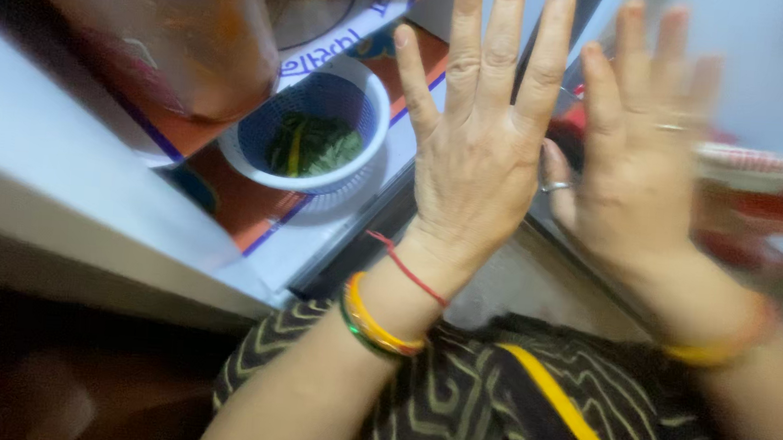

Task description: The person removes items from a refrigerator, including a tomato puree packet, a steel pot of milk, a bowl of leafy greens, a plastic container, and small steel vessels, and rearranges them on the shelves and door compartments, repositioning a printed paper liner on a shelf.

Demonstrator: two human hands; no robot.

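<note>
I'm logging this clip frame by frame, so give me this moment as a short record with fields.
left hand: left hand raised, fingers spread, holding nothing
right hand: right hand raised, blurred, holding nothing
wrists: yellow and green bangles
nearest thing: white round plastic colander with blue mesh, green leaves inside
also: clear plastic jar with pink lid, upper left

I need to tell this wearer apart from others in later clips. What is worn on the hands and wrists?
The left hand has a thin red thread at the wrist, with yellow, orange and green bangles below it. The right hand wears finger rings and yellow-orange bangles. No sleeves reach the forearms.
</note>
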